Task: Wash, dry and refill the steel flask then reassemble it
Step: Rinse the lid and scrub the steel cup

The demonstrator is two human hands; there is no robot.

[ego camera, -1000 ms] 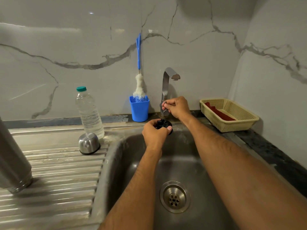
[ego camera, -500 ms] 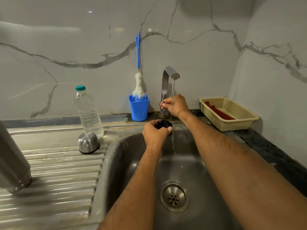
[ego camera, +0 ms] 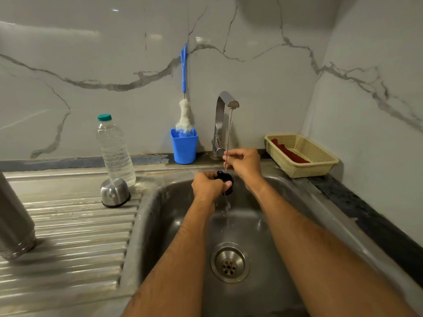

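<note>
Head view, near to far. Closest: round drain (ego camera: 229, 262) at bottom of steel sink (ego camera: 270, 225), both forearms reaching over it. Far left, tall steel flask (ego camera: 12, 223) stood upside down on ribbed draining board (ego camera: 75, 236), likely so water could run out. Farther in, left hand (ego camera: 207, 187) curled round small black stopper (ego camera: 225, 182), held right under thin stream of water (ego camera: 229, 133) for a rinse. Right hand (ego camera: 243, 163) just behind, up by tap lever, fingers bent in a pinch; whether actually touching lever, hard to tell. Probably kept there to change or stop the flow. Steel cap (ego camera: 114, 192) sat mouth down on draining board, touching clear water bottle (ego camera: 115, 152), maybe saved for refilling. At back wall: tap (ego camera: 220, 124), blue cup (ego camera: 184, 146) with bottle brush (ego camera: 184, 115) stood up in it, ready for scrubbing. Off to right, yellow basket (ego camera: 302, 156) holding red cloth (ego camera: 289, 152), handy for drying later.
</note>
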